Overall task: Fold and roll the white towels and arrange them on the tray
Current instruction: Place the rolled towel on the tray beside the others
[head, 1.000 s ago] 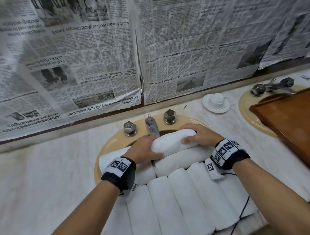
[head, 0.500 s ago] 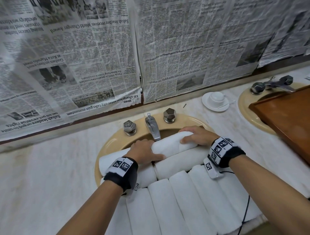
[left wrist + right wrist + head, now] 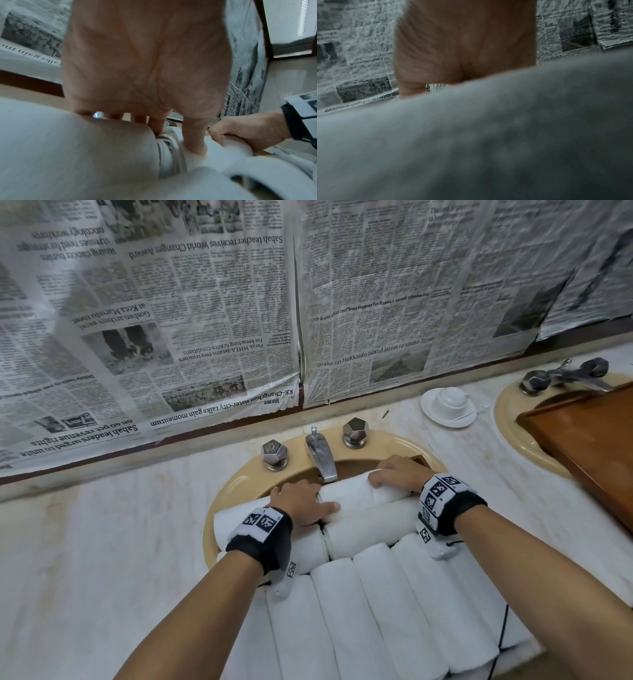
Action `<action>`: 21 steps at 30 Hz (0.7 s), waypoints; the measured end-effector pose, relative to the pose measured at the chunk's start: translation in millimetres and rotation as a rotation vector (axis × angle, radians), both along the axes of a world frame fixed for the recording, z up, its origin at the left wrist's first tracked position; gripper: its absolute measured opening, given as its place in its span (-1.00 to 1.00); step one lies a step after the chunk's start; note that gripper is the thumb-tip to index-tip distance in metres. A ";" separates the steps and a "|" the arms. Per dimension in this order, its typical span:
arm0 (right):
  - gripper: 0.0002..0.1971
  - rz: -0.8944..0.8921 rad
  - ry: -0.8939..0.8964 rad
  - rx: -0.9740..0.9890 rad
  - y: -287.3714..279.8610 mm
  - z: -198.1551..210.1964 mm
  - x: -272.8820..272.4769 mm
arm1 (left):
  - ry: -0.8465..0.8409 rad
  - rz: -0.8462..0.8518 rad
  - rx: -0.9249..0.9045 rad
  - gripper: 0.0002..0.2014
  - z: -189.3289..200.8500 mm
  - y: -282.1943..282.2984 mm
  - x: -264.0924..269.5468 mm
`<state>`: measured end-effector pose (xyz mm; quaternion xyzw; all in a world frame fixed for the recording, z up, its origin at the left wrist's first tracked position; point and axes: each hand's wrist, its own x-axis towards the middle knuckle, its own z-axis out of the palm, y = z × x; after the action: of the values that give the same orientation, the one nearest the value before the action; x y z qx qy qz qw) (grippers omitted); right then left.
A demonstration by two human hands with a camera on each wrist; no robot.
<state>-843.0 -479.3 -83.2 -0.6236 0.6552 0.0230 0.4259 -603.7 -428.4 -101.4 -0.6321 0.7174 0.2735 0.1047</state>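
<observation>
Both hands, left hand [image 3: 301, 501] and right hand [image 3: 399, 475], are gripping the rolled towel [image 3: 356, 494], now lowered against the back row, nearly placed.

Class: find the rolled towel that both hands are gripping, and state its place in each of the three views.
Head: rolled towel centre, just below the tap.
Left wrist: lower right, under the thumb.
Right wrist: a blurred towel fills the lower half; which roll is unclear.
Shared landmark: the newspaper on the wall.

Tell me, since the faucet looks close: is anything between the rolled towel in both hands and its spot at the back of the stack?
Nothing visible does. The rolled white towel, gripped by the left hand and right hand, already lies along the stack's back edge. The chrome faucet spout ends just behind it; whether they touch is unclear.
</observation>
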 end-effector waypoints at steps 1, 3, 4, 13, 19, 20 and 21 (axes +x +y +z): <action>-0.72 -0.003 0.012 0.007 1.2 2.5 0.7 | 0.047 0.034 -0.013 -0.33 -0.4 -1.1 0.2; -0.67 0.006 0.034 0.023 1.9 3.7 -0.1 | 0.125 0.102 -0.055 -0.37 -1.3 -1.6 0.7; -0.63 0.025 0.048 0.026 2.6 2.8 -1.5 | 0.132 0.113 -0.062 -0.38 -2.4 -1.1 0.1; -0.40 0.112 0.144 -0.096 11.1 -6.7 -2.6 | 0.215 0.050 -0.120 -0.28 -4.7 7.8 15.3; -0.35 0.141 0.200 -0.152 9.2 -10.8 0.0 | 0.268 0.087 -0.178 -0.43 -4.6 19.1 30.8; -0.38 0.164 0.211 -0.169 9.6 -11.2 1.0 | 0.300 0.111 -0.197 -0.45 -5.8 20.1 29.7; -0.41 0.187 0.216 -0.188 10.6 -11.6 1.5 | 0.324 0.126 -0.213 -0.46 -6.1 21.0 27.4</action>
<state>-841.5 -468.7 -94.8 -0.7128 0.6356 0.0678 0.2886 -576.3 -407.3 -107.6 -0.6310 0.7087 0.3004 -0.0968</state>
